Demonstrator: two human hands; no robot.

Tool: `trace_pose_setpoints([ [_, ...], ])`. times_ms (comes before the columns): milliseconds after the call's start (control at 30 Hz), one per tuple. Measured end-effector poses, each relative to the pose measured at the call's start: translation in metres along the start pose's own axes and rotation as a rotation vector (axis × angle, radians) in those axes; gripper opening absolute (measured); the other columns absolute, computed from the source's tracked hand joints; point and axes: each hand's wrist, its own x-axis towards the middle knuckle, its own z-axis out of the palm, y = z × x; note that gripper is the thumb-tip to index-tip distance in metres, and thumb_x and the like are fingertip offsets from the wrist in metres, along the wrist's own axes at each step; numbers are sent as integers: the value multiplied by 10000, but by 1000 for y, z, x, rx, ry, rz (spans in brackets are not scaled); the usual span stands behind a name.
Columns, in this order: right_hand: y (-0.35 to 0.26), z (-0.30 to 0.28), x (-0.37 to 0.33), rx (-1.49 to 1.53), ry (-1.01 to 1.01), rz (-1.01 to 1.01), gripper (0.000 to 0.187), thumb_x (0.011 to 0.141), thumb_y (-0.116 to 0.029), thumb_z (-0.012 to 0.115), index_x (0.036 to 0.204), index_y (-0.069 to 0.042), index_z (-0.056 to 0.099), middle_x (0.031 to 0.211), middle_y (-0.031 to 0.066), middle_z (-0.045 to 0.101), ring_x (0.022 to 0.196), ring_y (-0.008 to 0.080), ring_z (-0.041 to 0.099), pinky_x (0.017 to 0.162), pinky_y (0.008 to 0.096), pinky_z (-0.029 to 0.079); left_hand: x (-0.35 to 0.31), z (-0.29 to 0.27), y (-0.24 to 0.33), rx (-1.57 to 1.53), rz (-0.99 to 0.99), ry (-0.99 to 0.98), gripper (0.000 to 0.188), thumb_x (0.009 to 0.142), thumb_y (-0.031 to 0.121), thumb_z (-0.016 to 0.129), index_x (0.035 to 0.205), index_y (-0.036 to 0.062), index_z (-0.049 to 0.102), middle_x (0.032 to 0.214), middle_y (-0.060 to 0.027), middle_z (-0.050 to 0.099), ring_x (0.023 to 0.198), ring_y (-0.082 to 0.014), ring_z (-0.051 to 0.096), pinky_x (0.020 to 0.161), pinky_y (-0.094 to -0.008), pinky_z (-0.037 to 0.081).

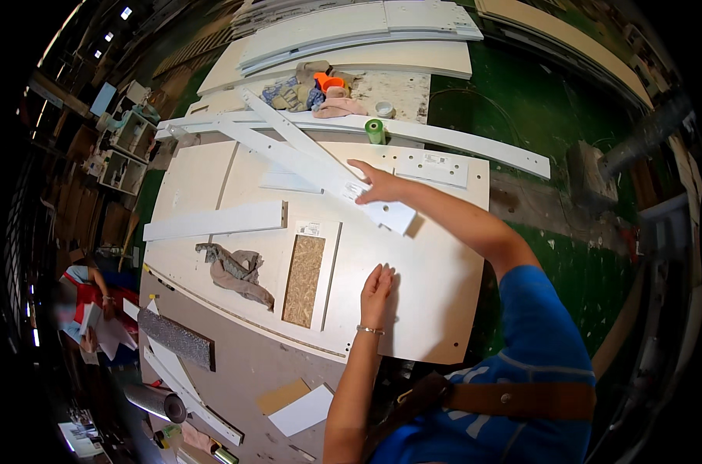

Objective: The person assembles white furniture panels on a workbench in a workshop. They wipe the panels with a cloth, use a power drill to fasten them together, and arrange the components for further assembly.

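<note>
My right hand (379,186) spans the near end of a long narrow white board (289,160), thumb and fingers at its opposite edges. The board lies at a slant over a large off-white panel (413,263), and its end casts a shadow there. Another narrow white strip (293,131) crosses beside it and runs to the far left. Empty and slightly curled, my left hand (378,284) hovers over the panel with its fingers close together. Near it lie a frame piece with a chipboard face (304,280) and a crumpled grey cloth (239,271).
A short white board (215,222) lies left on the panel; a drilled white plate (432,168) lies right. Behind are a green tape roll (375,131), rags (297,93) and stacked panels (327,35). A co-worker in red (103,309) handles white pieces at the far left.
</note>
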Motion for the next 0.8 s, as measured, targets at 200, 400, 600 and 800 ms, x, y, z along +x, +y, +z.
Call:
trace_pose_setpoints([
  [200, -7, -23, 103, -326, -33, 13, 678, 710, -148, 744, 1331, -79, 482, 1191, 138, 612, 1018, 236, 616, 791, 332, 519, -15, -46, -65, 32, -4, 46, 408, 940, 158, 581, 1294, -22, 489, 1075, -99, 658, 888, -145, 649, 680, -213, 488],
  [400, 24, -11, 121, -589, 558, -296, 260, 792, -117, 637, 1049, -90, 665, 1134, 134, 619, 927, 311, 620, 828, 431, 490, -20, -42, -70, -60, 45, 104, 340, 959, 101, 529, 1281, -3, 499, 1058, -118, 659, 877, -184, 664, 663, -233, 498],
  [600, 69, -28, -18, -770, 518, -380, 364, 814, -297, 659, 1124, -107, 636, 1184, 113, 594, 1124, 302, 524, 963, 436, 401, -19, -43, -77, -268, 61, 92, 312, 961, 75, 507, 1262, -5, 500, 1034, -138, 656, 866, -203, 665, 659, -248, 497],
  [800, 96, -93, -110, -1240, 458, 36, 787, 779, -478, 666, 1420, -131, 370, 1381, 219, 392, 1295, 366, 347, 1093, 525, 240, -19, -42, -69, -201, 11, 69, 323, 970, 70, 474, 1281, -17, 474, 1058, -159, 643, 902, -216, 660, 670, -246, 498],
])
